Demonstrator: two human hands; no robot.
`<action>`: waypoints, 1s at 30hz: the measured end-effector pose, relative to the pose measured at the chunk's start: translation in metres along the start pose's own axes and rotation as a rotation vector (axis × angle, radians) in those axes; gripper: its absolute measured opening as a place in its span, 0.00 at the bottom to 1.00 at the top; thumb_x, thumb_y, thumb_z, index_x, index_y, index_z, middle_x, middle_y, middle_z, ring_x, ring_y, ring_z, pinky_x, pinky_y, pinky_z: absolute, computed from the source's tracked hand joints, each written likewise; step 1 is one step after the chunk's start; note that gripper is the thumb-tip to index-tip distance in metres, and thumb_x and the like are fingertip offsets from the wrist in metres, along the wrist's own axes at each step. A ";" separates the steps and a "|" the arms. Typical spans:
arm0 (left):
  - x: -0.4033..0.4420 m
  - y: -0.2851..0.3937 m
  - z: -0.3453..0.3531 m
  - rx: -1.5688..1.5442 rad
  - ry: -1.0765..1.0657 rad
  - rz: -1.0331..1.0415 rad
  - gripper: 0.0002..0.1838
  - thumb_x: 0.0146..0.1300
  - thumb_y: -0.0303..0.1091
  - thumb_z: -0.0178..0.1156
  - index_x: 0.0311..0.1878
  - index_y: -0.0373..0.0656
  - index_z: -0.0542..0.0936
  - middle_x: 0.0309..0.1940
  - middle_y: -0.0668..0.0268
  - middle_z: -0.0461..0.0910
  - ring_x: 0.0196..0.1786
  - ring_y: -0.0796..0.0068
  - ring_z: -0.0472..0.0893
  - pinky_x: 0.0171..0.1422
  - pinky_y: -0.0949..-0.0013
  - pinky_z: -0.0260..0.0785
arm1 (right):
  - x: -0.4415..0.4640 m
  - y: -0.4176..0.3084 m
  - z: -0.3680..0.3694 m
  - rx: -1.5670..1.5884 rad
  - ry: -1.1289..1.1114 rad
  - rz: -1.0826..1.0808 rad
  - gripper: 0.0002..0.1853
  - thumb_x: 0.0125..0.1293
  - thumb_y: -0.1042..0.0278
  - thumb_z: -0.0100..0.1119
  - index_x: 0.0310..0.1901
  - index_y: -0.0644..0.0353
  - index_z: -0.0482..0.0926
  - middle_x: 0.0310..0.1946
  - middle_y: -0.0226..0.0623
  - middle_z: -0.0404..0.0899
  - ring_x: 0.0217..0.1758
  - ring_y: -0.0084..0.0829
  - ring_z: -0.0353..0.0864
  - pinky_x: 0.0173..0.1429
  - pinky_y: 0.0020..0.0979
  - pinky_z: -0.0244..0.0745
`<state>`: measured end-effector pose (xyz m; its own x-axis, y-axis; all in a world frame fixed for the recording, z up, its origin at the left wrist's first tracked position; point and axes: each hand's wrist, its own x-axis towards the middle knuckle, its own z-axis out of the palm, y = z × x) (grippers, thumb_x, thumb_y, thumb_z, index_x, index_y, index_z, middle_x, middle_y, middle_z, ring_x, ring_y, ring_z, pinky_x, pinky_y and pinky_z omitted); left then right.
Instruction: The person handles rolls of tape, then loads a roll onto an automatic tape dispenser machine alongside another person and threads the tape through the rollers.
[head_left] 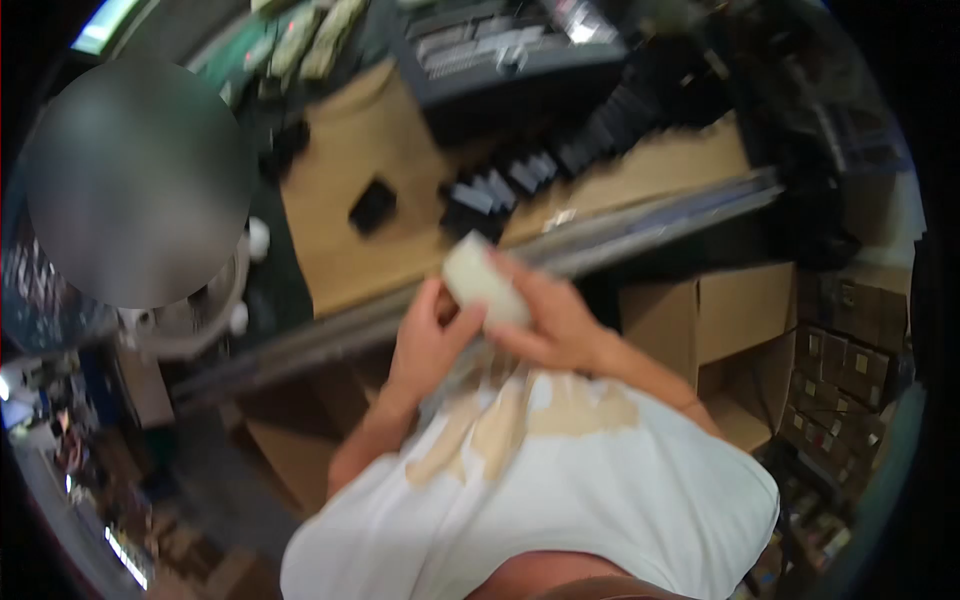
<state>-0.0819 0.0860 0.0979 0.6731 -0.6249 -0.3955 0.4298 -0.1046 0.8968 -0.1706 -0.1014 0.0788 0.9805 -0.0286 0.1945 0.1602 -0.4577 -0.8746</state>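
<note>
In front of my chest I hold a pale, whitish block-like thing [484, 282]; blur hides what kind it is. My right hand [548, 312] is closed around its right side. On its lower left side, the thumb and fingers of my left hand [432, 335] press against it. Just beyond my hands, at the table's front edge, lie small black pieces [472, 222], some with grey faces. A single black piece [373, 206] rests farther left on the brown cardboard sheet [335, 250].
A dark bin [500, 85] holding grey pieces stands at the back, beside a long row of black pieces [600, 135]. An open cardboard box [740, 320] sits below the table at right. Another person, blurred out, is close at left near a whitish round frame [190, 345].
</note>
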 end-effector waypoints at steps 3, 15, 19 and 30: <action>0.001 0.006 -0.013 0.758 0.126 0.211 0.38 0.58 0.35 0.73 0.68 0.37 0.65 0.51 0.62 0.74 0.49 0.72 0.74 0.54 0.70 0.70 | 0.011 -0.005 -0.016 -0.055 -0.081 -0.064 0.40 0.59 0.53 0.69 0.72 0.58 0.70 0.47 0.53 0.83 0.42 0.54 0.82 0.47 0.47 0.78; 0.035 0.069 -0.026 0.947 -0.579 0.153 0.22 0.57 0.46 0.69 0.45 0.36 0.83 0.34 0.52 0.83 0.37 0.56 0.83 0.42 0.60 0.74 | 0.030 0.014 -0.024 0.107 -0.166 -0.214 0.18 0.56 0.59 0.70 0.47 0.55 0.89 0.20 0.40 0.81 0.23 0.40 0.81 0.31 0.37 0.74; 0.045 0.067 -0.030 0.855 -0.627 0.156 0.19 0.55 0.39 0.68 0.45 0.34 0.83 0.32 0.58 0.84 0.31 0.68 0.86 0.37 0.67 0.77 | 0.034 0.011 -0.026 0.131 -0.148 -0.197 0.16 0.55 0.60 0.70 0.44 0.55 0.90 0.23 0.40 0.84 0.24 0.39 0.81 0.32 0.37 0.74; 0.052 0.055 -0.034 0.667 -0.647 0.033 0.14 0.58 0.32 0.65 0.44 0.33 0.82 0.33 0.60 0.84 0.31 0.75 0.87 0.34 0.72 0.78 | 0.036 0.011 -0.030 0.215 -0.142 -0.147 0.13 0.59 0.62 0.65 0.43 0.57 0.90 0.28 0.42 0.87 0.27 0.40 0.83 0.35 0.37 0.76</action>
<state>-0.0026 0.0743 0.1201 0.1257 -0.9244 -0.3601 -0.1537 -0.3768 0.9135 -0.1367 -0.1341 0.0896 0.9488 0.1552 0.2752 0.3071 -0.2488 -0.9186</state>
